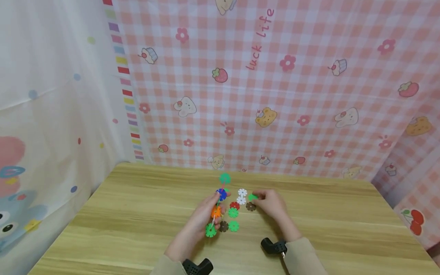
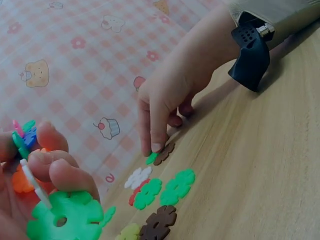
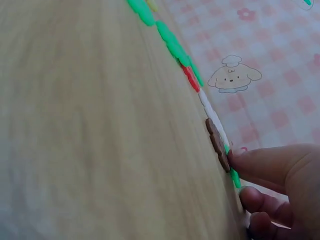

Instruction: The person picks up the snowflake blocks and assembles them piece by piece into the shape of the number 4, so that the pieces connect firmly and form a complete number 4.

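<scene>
My left hand [image 1: 203, 213] holds a chain of interlocking snowflake discs. An orange disc [image 1: 215, 211] sits mid-chain by the fingers, with a blue disc [image 1: 221, 194] above it and a green disc [image 1: 225, 178] at the far end. A white disc, edge-on in the left wrist view, slots into the chain's near green disc [image 2: 65, 220]. Over the table, my right hand [image 1: 272, 202] pinches a loose green disc [image 1: 252, 197] at its edge between thumb and fingers. A brown disc [image 1: 251, 206] lies right beside those fingertips.
Between the hands lie two white discs [image 1: 241, 200], a red disc [image 1: 235, 206] partly under a green one [image 1: 233, 212], another green disc [image 1: 233, 226] and a brown disc [image 1: 224, 226]. The wooden table [image 1: 144, 206] meets a checked cloth [image 1: 240, 126] at its back edge.
</scene>
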Demonstrator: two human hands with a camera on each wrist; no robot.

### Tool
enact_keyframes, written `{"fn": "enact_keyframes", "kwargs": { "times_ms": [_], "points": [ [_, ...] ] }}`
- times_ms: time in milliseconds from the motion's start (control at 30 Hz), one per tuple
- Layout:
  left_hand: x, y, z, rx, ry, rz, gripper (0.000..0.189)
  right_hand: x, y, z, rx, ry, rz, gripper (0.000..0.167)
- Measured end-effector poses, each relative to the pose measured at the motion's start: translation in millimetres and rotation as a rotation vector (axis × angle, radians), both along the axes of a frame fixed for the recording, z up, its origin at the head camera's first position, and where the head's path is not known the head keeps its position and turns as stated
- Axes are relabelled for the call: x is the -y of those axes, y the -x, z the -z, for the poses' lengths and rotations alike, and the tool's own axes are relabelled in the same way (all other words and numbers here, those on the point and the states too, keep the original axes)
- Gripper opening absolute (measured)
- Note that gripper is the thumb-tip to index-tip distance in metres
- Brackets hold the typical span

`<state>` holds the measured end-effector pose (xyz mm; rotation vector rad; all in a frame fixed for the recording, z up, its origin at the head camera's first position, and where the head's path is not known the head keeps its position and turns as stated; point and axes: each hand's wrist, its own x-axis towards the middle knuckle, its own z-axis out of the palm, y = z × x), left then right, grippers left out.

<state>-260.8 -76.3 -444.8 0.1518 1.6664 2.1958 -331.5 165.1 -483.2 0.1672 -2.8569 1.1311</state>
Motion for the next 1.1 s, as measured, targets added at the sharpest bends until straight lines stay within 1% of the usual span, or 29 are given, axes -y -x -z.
{"fn": "enact_keyframes", "kwargs": {
  "times_ms": [67, 233, 367, 567, 700, 800, 1100],
  "points": [
    [0.4, -0.4, 0.2, 0.000, 0.024, 0.018, 0.051, 0.4, 0.1, 0.3, -0.011, -0.017, 0.009, 0.024],
    [0.7, -1.6, -0.3, -0.020, 0.089, 0.060, 0.053, -0.3, -1.2, -0.1, -0.025, -0.019, 0.008, 0.020],
    [0.5, -1.9, 0.1, -0.026, 0.098, 0.078, 0.053, 0.1, -3.3, -1.3, -0.033, -0.031, -0.002, 0.019],
    [0.3, -3.4, 0.3, -0.022, 0.120, 0.070, 0.053, 0.2, -6.1, -3.2, -0.041, -0.047, -0.021, 0.016],
    [0.3, -4.1, 0.0, -0.024, 0.130, 0.072, 0.054, 0.2, -6.2, -4.1, -0.029, -0.043, -0.037, 0.016],
    [0.4, -4.6, -0.2, -0.028, 0.138, 0.072, 0.054, 0.7, -5.5, -4.7, -0.007, -0.033, -0.037, 0.015],
    [0.1, -5.6, -1.7, -0.039, 0.156, 0.072, 0.054, 1.3, -5.1, -4.0, -0.002, -0.028, -0.030, 0.015]
  ]
}}
